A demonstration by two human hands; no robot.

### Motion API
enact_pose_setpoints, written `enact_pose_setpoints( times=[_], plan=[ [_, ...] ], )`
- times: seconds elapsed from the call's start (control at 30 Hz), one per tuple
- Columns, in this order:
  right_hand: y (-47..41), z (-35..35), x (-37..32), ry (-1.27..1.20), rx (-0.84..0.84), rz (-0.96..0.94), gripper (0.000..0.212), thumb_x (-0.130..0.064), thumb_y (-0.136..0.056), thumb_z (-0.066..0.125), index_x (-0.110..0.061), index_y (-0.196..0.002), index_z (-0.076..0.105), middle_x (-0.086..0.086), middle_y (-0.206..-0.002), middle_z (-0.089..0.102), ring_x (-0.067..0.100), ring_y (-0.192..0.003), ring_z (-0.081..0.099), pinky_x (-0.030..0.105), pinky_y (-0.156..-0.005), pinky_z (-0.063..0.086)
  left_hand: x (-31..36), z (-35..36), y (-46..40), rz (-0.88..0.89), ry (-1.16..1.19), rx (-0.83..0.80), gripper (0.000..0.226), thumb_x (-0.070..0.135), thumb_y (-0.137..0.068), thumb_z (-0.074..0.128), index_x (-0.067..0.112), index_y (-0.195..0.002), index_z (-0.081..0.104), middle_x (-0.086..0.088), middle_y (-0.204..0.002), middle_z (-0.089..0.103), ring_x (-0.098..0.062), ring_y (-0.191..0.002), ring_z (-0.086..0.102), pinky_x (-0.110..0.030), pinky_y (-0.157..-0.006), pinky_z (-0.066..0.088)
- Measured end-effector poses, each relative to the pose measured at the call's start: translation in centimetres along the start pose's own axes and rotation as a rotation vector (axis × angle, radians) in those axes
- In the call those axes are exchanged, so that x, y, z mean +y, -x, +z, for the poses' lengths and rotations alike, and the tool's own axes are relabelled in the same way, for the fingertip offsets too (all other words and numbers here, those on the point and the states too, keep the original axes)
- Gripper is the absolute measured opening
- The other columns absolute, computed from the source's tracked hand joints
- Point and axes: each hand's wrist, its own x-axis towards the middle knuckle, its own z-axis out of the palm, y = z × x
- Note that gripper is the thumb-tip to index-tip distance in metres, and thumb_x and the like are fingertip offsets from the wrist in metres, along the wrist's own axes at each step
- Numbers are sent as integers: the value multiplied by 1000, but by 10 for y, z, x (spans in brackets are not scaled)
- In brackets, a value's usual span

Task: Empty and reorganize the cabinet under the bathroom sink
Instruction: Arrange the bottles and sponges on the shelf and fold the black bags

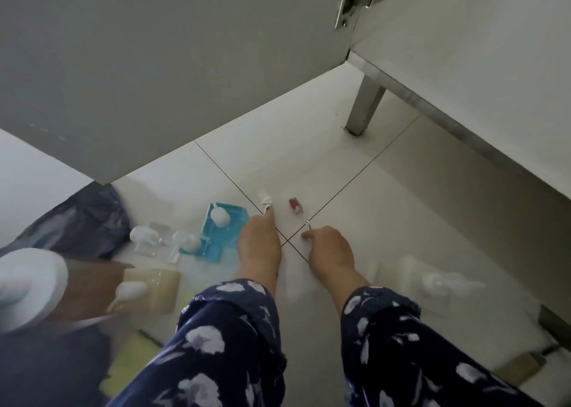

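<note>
Both hands work the floor (355,147): left hand (259,240) pinches a small white item (266,202), right hand (329,246) a thin metal piece (307,223) (still emptying); the red item (294,205) seems next.

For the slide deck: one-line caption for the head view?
Left hand holds a small white tube, right hand pinches a thin metal item on the tiled floor beside pump bottles.

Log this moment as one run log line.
left hand: holds small white tube | right hand: pinches thin metal item | red-capped item: on floor tiles, apart
</note>
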Motion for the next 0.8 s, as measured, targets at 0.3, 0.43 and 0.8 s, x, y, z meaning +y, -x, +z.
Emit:
enact_pose_setpoints(
  times=[0.3,0.43,0.8],
  plan=[
    [27,-66,-7,-337,-17,-82,48,1,-89,47,-27,-124,63,5,-126,61,16,-96,60,27,-88,53,22,-56,45,-226,743,54,57,-3,-88,56,31,-133,54,0,-108,64,-15,-79,60,-32,-78,56],
    [51,-107,-8,-419,3,-151,43,-1,-90,52,-28,-119,66,6,-123,63,20,-96,64,36,-82,58,46,-91,70,-291,854,93,57,-4,-87,60,35,-128,58,8,-102,58,-8,-66,56,-23,-57,53],
    [81,-134,-40,-399,46,-205,46,3,-88,57,-26,-123,64,2,-109,63,18,-91,64,37,-83,58,40,-141,91,-249,926,154,58,-5,-85,58,36,-126,60,7,-100,62,-13,-74,63,-34,-70,59]
  ],
)
